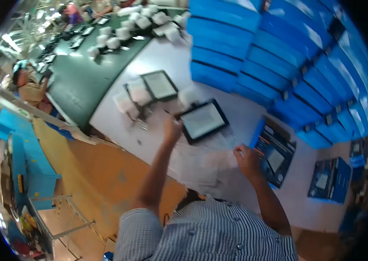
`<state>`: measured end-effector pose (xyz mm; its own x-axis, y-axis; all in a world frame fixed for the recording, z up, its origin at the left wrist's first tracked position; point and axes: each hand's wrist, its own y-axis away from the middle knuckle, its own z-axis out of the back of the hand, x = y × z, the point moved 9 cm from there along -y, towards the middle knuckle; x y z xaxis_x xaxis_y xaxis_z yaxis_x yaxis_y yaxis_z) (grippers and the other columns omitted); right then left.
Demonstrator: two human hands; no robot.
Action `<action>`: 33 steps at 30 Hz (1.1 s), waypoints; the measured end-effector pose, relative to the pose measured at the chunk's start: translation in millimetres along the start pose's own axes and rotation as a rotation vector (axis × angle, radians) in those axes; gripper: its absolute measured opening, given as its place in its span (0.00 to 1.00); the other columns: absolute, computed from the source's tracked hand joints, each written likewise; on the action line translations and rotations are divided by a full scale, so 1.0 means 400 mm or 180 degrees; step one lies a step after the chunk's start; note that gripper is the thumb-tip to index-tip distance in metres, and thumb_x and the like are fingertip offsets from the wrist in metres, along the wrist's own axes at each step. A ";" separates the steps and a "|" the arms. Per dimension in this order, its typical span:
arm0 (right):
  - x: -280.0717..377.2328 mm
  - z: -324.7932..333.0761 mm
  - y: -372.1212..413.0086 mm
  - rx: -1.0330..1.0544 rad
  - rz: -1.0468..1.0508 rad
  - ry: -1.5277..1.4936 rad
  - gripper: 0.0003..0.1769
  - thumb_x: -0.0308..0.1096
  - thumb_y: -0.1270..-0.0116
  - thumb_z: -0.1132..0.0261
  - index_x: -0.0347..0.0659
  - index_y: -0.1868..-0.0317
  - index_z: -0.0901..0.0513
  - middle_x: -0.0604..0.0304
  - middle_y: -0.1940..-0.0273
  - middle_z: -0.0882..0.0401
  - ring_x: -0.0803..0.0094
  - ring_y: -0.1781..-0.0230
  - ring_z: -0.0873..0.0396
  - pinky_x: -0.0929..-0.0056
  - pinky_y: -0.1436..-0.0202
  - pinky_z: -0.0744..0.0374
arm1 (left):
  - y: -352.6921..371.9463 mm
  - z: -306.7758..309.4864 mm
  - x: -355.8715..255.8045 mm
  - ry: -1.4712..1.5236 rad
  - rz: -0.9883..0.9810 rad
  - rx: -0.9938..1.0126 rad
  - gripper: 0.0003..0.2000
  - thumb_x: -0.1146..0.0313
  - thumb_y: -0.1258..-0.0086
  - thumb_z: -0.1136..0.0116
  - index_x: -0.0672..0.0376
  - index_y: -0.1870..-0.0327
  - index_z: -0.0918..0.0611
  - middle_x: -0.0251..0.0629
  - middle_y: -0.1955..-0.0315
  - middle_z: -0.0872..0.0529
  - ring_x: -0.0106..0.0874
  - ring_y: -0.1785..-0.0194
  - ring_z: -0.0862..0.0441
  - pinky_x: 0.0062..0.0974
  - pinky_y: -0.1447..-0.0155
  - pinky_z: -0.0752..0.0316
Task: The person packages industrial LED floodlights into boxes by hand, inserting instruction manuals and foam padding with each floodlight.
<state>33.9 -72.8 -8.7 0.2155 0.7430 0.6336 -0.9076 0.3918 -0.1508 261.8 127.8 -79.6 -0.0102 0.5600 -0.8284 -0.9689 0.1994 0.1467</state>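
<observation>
A black-framed rectangular device with a pale panel [203, 121] lies on the white table [149, 143]. My left hand [173, 128] is at its left edge with the fingers closed; what they hold, if anything, is too blurred to tell. On the right, my right hand [246, 159] has its fingers curled together at the edge of a thin clear plastic sheet or bag [205, 167] spread below the device. A second framed panel [159, 85] rests farther back, beside blurred white pieces [125, 103]. Just right of my right hand is an open printed box [274, 151].
Stacked blue boxes [253, 52] rise at the back right. Another printed box [330, 179] stands at the right. Behind the white table, a green table [84, 78] bears white blocks [123, 33] and dark devices. A person [31, 87] is at the far left.
</observation>
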 end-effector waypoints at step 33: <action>-0.031 -0.096 0.137 0.0297 -0.1724 -0.3208 0.11 0.25 0.42 0.40 0.30 0.59 0.24 0.56 0.64 0.21 0.73 0.69 0.22 0.75 0.66 0.21 | 0.368 -0.192 0.098 0.3382 0.1328 -0.0067 0.15 0.59 0.39 0.41 0.66 0.67 0.20 0.35 0.74 0.20 0.22 0.74 0.28 0.20 0.71 0.33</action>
<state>-4.8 -39.8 -54.0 0.2377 -0.2995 0.9240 -0.8159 0.4546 0.3572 99.7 117.3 -132.1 -0.5266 -0.3864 -0.7572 -0.8448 0.1382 0.5170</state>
